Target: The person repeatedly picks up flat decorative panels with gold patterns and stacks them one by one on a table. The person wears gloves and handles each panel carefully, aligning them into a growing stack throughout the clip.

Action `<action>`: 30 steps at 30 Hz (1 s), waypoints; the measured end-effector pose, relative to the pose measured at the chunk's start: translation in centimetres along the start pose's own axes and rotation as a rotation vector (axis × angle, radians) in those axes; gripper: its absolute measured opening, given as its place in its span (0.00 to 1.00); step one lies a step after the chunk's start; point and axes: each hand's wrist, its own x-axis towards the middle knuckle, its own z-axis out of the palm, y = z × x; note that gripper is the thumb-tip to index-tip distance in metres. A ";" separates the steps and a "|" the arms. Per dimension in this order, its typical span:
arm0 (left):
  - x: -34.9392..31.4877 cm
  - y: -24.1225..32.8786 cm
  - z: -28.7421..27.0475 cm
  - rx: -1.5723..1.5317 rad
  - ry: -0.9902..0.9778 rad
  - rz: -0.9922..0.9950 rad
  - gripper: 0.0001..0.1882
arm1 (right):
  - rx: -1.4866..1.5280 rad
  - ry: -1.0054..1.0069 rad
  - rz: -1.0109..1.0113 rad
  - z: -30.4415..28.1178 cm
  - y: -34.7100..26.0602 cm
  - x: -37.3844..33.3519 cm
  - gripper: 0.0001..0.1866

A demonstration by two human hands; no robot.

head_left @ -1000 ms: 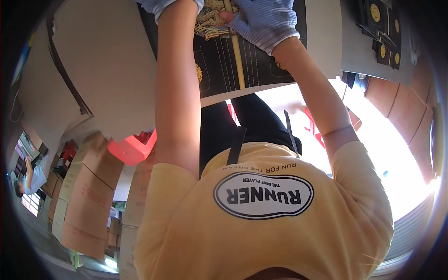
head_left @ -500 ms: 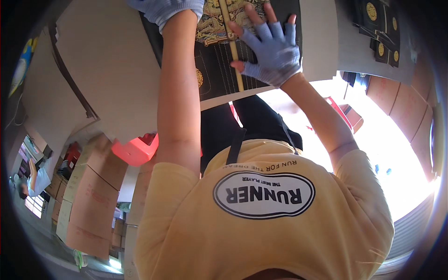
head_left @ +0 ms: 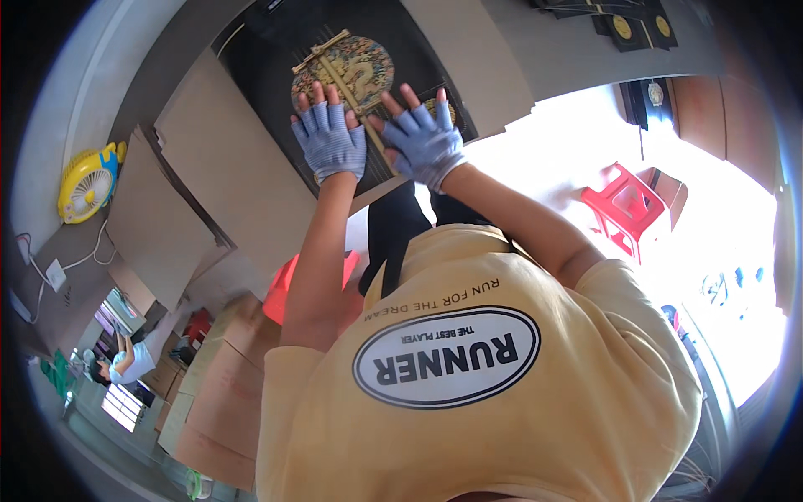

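Observation:
A flat black panel [head_left: 259,71] lies on the table, printed with a round, colourful dragon medallion [head_left: 368,74] and gold trim. A gold strip [head_left: 345,89] runs down its middle, with a gold crossbar [head_left: 320,52] at the far end. My left hand [head_left: 333,149], in a blue fingerless glove, rests on the near left part of the panel, fingers stretched out. Beside it my right hand [head_left: 425,144], gloved alike, lies flat with spread fingers right of the strip. Neither hand grips anything. My palms cover part of the panel's near end.
Large grey boards [head_left: 230,151] lie under and beside the panel. More black pieces with gold emblems [head_left: 621,27] sit at the far right. A yellow fan [head_left: 88,186] stands left. Red stools [head_left: 626,205], cardboard boxes [head_left: 222,393] and another person [head_left: 130,361] are around.
My left hand has come back from the panel's far part to its near end, beside my right hand. The view has turned, and more of the fan and stool shows.

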 end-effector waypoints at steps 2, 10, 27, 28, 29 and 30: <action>0.1 -0.2 0.0 -0.030 0.015 0.004 0.28 | 0.052 0.005 0.015 0.6 0.1 -1.6 0.31; -0.9 -3.6 -1.7 -0.324 -0.257 0.346 0.51 | 0.039 0.022 -0.027 -0.3 2.0 -2.4 0.34; -0.6 -2.3 -3.5 -0.162 -0.605 0.236 0.65 | -0.075 -0.067 -0.198 -2.2 4.6 -2.2 0.37; -0.7 -2.3 -3.5 -0.167 -0.610 0.229 0.64 | -0.076 -0.073 -0.201 -2.3 4.7 -2.2 0.37; -0.6 -2.2 -3.6 -0.170 -0.614 0.227 0.64 | -0.075 -0.067 -0.204 -2.2 4.8 -2.3 0.37; -0.6 -2.2 -3.7 -0.173 -0.618 0.225 0.64 | -0.075 -0.061 -0.207 -2.0 5.0 -2.4 0.37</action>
